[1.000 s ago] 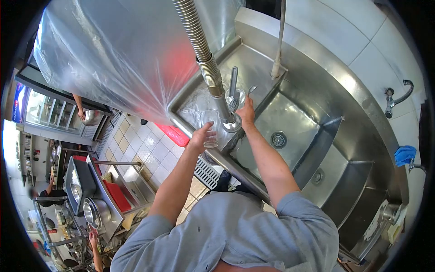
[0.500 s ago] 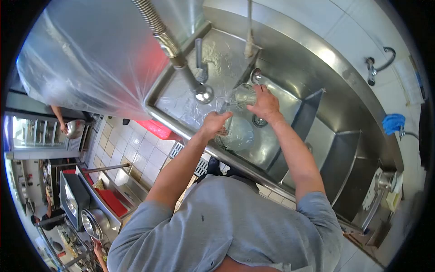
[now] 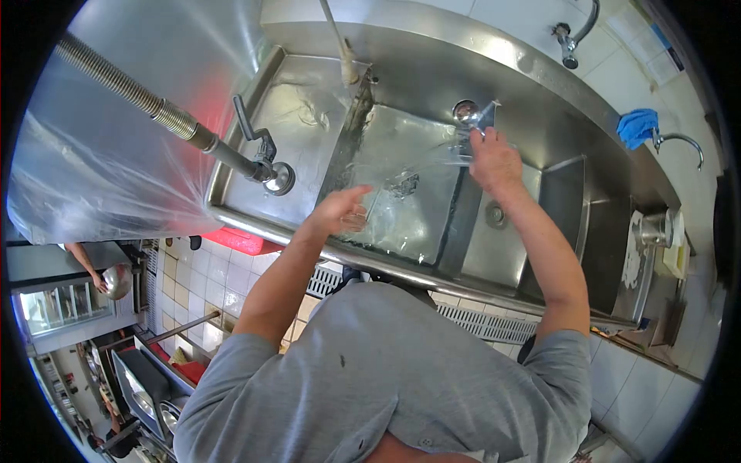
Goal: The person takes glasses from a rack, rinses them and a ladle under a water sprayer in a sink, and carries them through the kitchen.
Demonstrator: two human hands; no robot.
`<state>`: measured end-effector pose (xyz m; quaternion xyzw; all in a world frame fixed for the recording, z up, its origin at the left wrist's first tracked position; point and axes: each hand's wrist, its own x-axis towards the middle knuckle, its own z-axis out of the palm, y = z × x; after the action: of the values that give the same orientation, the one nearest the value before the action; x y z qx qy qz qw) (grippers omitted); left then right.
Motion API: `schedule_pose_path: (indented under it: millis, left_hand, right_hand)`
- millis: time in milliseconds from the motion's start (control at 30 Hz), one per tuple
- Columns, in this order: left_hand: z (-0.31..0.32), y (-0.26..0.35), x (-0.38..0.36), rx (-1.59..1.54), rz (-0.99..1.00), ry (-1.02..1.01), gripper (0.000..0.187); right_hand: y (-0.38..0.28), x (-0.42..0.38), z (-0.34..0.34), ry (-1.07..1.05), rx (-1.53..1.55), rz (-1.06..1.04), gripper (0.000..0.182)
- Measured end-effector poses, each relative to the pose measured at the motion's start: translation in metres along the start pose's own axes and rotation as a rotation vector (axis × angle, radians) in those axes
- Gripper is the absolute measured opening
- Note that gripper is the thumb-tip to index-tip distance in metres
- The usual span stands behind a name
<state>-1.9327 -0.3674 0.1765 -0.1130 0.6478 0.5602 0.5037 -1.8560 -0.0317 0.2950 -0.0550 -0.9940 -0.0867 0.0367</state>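
My right hand (image 3: 495, 160) is closed round a clear glass (image 3: 461, 147), tipped on its side above the divider between two basins. Water streams leftward from the glass into the steel sink basin (image 3: 394, 231). Over the left part of that basin, near the front rim, my left hand (image 3: 342, 210) hangs with its fingers apart and nothing in it. The spray head (image 3: 279, 179) of the hose tap points down over the steel drainboard, left of the basin.
A blue glove (image 3: 637, 128) hangs by a wall tap at the right. Plastic sheeting (image 3: 100, 177) covers the left side. Behind it, another person's hand holds a metal bowl (image 3: 117, 281). A red crate (image 3: 238, 240) stands below the sink's left end.
The view has shifted, so the sink sits further left. My right hand has moved the glass right, away from my left hand, and water now pours from it.
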Motion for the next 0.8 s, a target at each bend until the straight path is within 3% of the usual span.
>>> schedule_pose_path:
  millis: [67, 100, 167, 200, 267, 400, 533, 633, 700, 800]
  left_hand:
    - [0.001, -0.005, -0.014, -0.303, -0.137, -0.009, 0.061]
    - [-0.004, -0.014, -0.01, -0.296, -0.143, -0.011, 0.061]
    - [-0.009, -0.027, -0.002, -0.455, -0.245, -0.259, 0.059]
    - [-0.005, -0.03, -0.003, -0.446, -0.251, -0.267, 0.059]
    - [0.003, -0.035, -0.012, -0.5, -0.214, -0.277, 0.078]
    - [0.014, -0.03, -0.031, -0.595, -0.25, -0.258, 0.069]
    - [0.014, -0.035, -0.051, -0.654, -0.233, -0.219, 0.081]
    - [0.004, -0.042, -0.051, -0.608, -0.256, -0.212, 0.08]
    - [0.0, -0.057, -0.039, -0.828, -0.263, -0.441, 0.078]
    - [0.012, -0.051, -0.063, -0.847, -0.385, -0.561, 0.073]
  right_hand:
    - [0.017, -0.007, 0.004, -0.021, -0.059, 0.0, 0.034]
    - [0.024, -0.01, 0.005, -0.039, -0.123, -0.006, 0.032]
    - [0.037, -0.015, 0.002, -0.05, -0.174, -0.019, 0.031]
    - [0.042, -0.018, 0.0, -0.06, -0.228, -0.04, 0.03]
    - [0.05, -0.023, -0.003, -0.052, -0.245, -0.032, 0.03]
    - [0.059, -0.031, -0.007, -0.051, -0.303, 0.007, 0.031]
    - [0.052, -0.048, -0.03, -0.137, -0.24, 0.148, 0.035]
    - [0.038, -0.07, -0.05, -0.231, 0.039, 0.344, 0.048]
    - [0.031, -0.096, -0.058, -0.175, 0.289, 0.506, 0.06]
    - [0.014, -0.138, -0.027, -0.051, 0.843, 0.699, 0.066]
